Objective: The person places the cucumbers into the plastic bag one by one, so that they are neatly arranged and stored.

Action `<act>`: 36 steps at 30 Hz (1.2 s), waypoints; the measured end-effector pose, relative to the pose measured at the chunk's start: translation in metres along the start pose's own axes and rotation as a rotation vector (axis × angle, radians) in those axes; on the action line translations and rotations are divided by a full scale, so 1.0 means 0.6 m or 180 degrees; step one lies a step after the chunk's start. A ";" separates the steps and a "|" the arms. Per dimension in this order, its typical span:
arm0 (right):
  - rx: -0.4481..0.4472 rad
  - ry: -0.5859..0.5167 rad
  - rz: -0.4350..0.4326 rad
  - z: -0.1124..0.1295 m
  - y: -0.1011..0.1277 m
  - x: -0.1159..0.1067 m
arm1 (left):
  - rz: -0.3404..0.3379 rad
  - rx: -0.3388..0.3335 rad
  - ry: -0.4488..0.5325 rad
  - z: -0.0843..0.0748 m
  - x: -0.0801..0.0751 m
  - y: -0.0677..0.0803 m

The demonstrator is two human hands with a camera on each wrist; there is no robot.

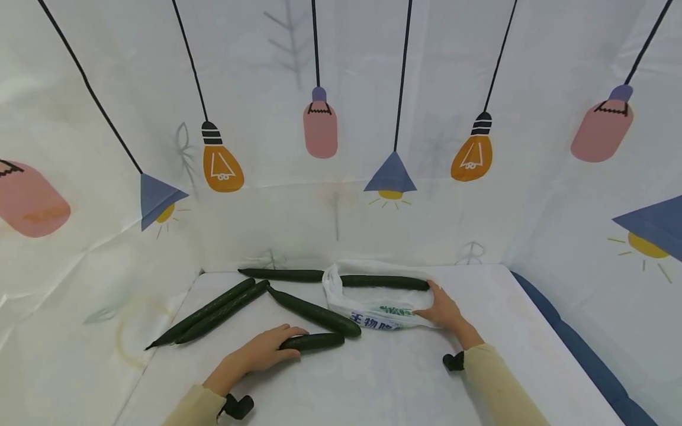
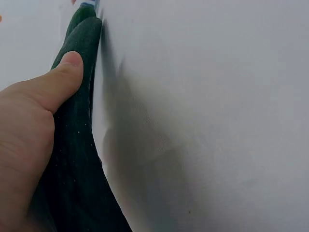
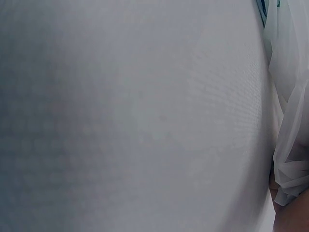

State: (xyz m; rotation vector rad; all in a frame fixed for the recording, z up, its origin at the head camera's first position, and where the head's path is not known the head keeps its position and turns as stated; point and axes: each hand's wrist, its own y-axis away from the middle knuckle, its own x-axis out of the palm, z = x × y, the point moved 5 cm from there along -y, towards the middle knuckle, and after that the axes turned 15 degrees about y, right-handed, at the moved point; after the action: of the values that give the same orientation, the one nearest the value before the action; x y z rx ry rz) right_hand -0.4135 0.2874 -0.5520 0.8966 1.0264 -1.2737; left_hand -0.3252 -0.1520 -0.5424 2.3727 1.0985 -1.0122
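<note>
Several long dark green cucumbers lie on the white-covered table [image 1: 373, 378]. My left hand [image 1: 282, 345] grips the near, short cucumber [image 1: 317, 341] at its left end. In the left wrist view my thumb [image 2: 65, 79] lies along that cucumber [image 2: 77, 145]. My right hand [image 1: 433, 303] holds the right edge of a white plastic bag [image 1: 373, 307] with green and blue print. One cucumber [image 1: 385, 282] lies inside the bag's mouth. In the right wrist view the bag [image 3: 289, 96] fills the right edge, and only a bit of my hand shows.
Two cucumbers [image 1: 210, 313] lie side by side at the left, one [image 1: 280, 274] at the back, one [image 1: 315, 313] slanting in the middle. Cloth walls printed with lamps enclose the table on three sides. A blue strip [image 1: 575, 349] runs along the right edge.
</note>
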 end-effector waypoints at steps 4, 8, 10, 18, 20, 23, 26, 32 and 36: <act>-0.0011 0.0062 -0.0063 0.000 -0.004 -0.008 | -0.0067 0.0111 -0.0010 -0.022 -0.014 -0.005; -0.0019 0.0125 -0.0116 -0.003 -0.012 -0.017 | -0.0145 0.0118 0.0059 -0.049 -0.039 -0.025; -0.0036 0.0145 -0.0129 -0.003 -0.015 -0.021 | -0.0131 0.0139 0.0144 -0.063 -0.049 -0.040; -0.0008 0.0108 -0.0110 -0.010 -0.010 0.003 | -0.0033 0.0272 0.0126 -0.104 -0.061 -0.089; -0.0021 0.0112 -0.0078 -0.009 -0.005 0.014 | 0.0005 0.0260 0.0099 -0.112 -0.062 -0.098; 0.0000 0.0060 -0.0134 -0.009 0.001 0.019 | 0.0051 0.0271 0.0065 -0.125 -0.064 -0.117; 0.0018 0.0039 -0.0167 -0.009 0.003 0.017 | 0.0090 0.0266 0.0014 -0.136 -0.068 -0.139; 0.0004 0.0060 -0.0160 -0.006 0.006 0.009 | 0.0185 0.0331 -0.0092 -0.158 -0.070 -0.188; -0.0003 0.0019 -0.0173 -0.002 0.007 0.008 | 0.0270 0.0423 -0.0187 -0.173 -0.067 -0.220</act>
State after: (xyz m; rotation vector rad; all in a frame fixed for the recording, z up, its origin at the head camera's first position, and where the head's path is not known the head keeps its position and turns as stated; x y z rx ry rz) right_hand -0.4095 0.2875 -0.5569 0.8776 1.0621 -1.3164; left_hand -0.3960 -0.0303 -0.4428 2.4529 0.9279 -1.1498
